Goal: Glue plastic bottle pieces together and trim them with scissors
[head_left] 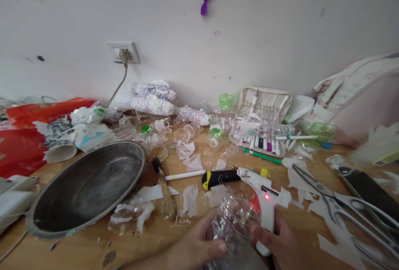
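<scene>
My left hand (199,245) is wrapped round a clear plastic bottle piece (233,222) low in the view, at the table's front edge. My right hand (280,243) grips the handle of a white glue gun (268,195) whose red light is on. The gun's nozzle points up and left, just above the bottle piece. A black and yellow utility knife (218,177) lies just beyond the gun's tip. Scraps of cut clear plastic and white paper lie all around both hands.
A large metal pan (62,216) sits at the left. Big scissors (336,199) lie at the right. An open marker case (262,131), a brush (165,189), a white pen (183,175), decorated bottles (152,97) and a wall socket (121,52) are behind.
</scene>
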`<state>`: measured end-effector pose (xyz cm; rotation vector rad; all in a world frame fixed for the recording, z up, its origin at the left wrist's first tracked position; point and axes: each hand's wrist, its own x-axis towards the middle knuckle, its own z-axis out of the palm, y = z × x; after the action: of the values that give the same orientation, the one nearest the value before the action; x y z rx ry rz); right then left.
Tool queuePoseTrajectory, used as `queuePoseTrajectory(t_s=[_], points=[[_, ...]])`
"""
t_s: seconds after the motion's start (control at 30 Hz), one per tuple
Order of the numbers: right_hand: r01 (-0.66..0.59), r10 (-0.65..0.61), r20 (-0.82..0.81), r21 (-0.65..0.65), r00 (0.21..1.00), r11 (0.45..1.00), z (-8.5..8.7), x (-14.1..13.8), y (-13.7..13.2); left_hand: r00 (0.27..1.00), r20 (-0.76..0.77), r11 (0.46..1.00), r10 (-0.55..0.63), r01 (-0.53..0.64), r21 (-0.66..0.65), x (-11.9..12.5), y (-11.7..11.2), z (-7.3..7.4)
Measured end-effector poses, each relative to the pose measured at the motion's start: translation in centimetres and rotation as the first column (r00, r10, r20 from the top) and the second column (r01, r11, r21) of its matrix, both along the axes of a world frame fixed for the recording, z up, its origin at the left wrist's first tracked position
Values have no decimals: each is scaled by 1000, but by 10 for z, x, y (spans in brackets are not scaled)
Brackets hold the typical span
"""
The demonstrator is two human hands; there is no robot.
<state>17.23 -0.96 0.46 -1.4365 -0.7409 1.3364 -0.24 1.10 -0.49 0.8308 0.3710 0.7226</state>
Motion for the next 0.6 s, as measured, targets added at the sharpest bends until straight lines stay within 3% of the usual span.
queuePoseTrajectory(t_s=[0.3,0.47,0.6], points=[[-4,3,-40,-11,999,1000,0,-4,-2,994,-101,999,35,-39,-33,-2,-1,8],[15,-8,-114,59,993,998,-7,-3,0,978,-141,967,154,-178,-181,-1,-1,-4],[2,9,-181,59,983,998,-5,2,5,966,-106,950,235,-251,-186,0,3,-9]])
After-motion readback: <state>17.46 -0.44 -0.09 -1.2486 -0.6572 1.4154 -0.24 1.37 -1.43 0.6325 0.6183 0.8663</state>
